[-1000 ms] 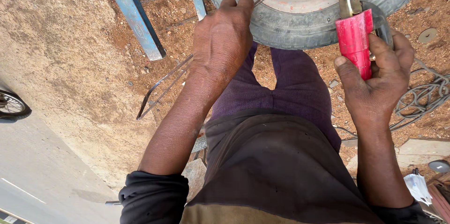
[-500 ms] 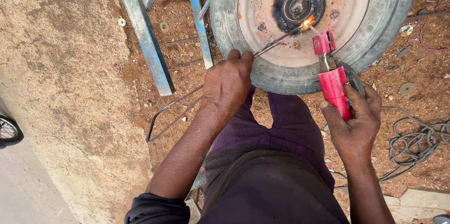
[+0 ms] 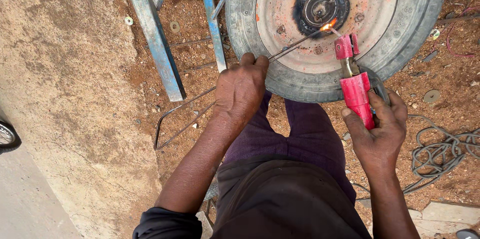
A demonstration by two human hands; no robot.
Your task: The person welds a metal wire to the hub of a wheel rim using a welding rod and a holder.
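Observed from the head camera: the person sits or crouches over a wheel point(image 3: 345, 29) that lies flat on reddish dirt, its worn tyre point(image 3: 305, 81) ringing a rust-pink metal disc with a blackened hub point(image 3: 320, 6) at the centre.

The left hand point(image 3: 240, 91) rests on the near edge of the tyre. Its fingers point(image 3: 255, 63) are pressed together and curled over a thin bent steel rod point(image 3: 295, 45), pinning it against the rubber. The rod runs from the ground at lower left, under the hand, and up across the disc to the hub's rim, where a small orange glow point(image 3: 327, 25) shows at its tip.

The right hand point(image 3: 377, 131) is closed around the red handle of an electrode holder point(image 3: 356, 91) — fingers wrapped tight, thumb along the near side. The holder's red clamp head point(image 3: 346, 46) stands just beside the glow; whether an electrode sits in it cannot be told.

Surroundings: 2 blue-painted steel legs point(image 3: 152, 34) slant across the dirt left of the wheel, and a coil of grey cable point(image 3: 440, 151) lies on the ground to the right of the right hand. Several washers point(image 3: 431, 96) are scattered in the dirt — near the cable and beside the blue legs. Part of a bicycle wheel point(image 3: 7, 136) shows at the left edge, on pale concrete.
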